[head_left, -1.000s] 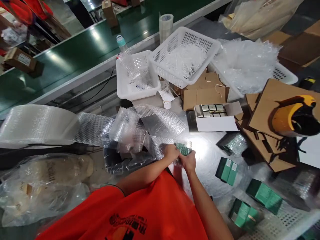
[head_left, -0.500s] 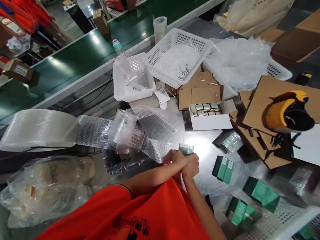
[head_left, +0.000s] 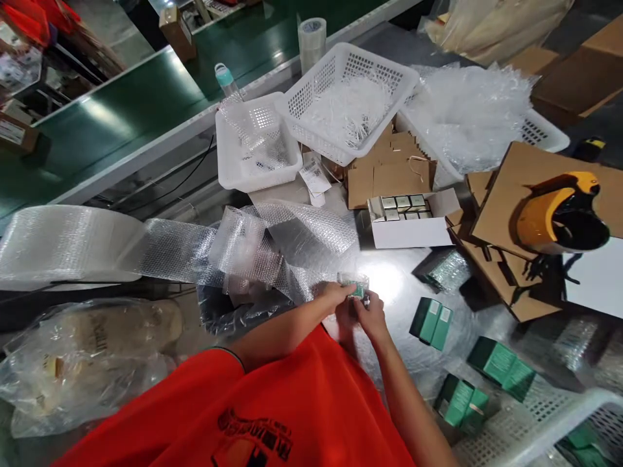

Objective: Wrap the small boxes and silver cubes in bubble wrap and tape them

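A bright white shine glares on the bench (head_left: 394,275). Softer shiny spots show on the green belt (head_left: 141,113). Corners look stretched and blurry.

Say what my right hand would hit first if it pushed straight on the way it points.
The small green pack in clear wrap, right at your right hand. Beyond it, probably the loose bubble wrap, though depth is hard to judge.

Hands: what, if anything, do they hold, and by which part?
A wrapped green pack: left hand at its left side, right hand at its near right corner.
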The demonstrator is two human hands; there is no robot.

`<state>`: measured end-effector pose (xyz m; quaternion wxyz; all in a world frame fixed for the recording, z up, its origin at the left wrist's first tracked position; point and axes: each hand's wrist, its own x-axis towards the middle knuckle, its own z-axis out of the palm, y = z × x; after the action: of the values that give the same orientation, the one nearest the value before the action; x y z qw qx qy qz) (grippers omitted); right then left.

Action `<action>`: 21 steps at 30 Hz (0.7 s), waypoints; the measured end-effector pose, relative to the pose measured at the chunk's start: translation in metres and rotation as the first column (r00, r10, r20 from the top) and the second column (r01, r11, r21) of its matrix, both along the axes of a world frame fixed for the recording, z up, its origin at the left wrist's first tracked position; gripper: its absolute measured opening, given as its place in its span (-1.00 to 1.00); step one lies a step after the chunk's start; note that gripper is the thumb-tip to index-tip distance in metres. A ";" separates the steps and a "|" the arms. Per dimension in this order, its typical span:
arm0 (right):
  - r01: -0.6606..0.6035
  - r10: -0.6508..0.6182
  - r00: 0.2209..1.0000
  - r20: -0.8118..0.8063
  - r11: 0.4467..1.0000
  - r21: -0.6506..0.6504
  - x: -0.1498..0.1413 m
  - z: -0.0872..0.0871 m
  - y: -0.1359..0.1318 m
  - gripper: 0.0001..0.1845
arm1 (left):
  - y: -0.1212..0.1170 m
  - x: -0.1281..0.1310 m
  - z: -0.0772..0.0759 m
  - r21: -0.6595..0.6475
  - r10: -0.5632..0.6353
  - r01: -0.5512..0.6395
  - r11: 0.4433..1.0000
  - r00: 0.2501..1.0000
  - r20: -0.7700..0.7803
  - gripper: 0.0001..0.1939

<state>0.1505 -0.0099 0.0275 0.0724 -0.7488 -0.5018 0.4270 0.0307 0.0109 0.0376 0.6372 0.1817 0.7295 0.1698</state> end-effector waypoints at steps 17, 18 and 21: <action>-0.038 0.066 0.943 0.327 0.995 -0.092 -0.051 0.023 -0.010 -0.23 | -0.019 -0.023 -0.020 0.138 -0.146 0.206 0.969 0.924 -0.352 -0.70; -0.019 0.053 0.934 0.354 0.995 -0.099 -0.042 0.023 -0.007 -0.27 | -0.017 -0.012 -0.020 0.145 -0.177 0.237 0.961 0.924 -0.338 -0.72; 0.059 0.002 0.911 0.413 0.989 -0.135 -0.020 0.022 0.001 -0.34 | -0.006 0.018 -0.019 0.199 -0.291 0.380 0.903 0.883 -0.367 -0.83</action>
<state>0.1308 -0.0091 0.0491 -0.0832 -0.8324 -0.4625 0.2936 0.0484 0.0052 0.0184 0.4961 0.4157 0.7529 0.1194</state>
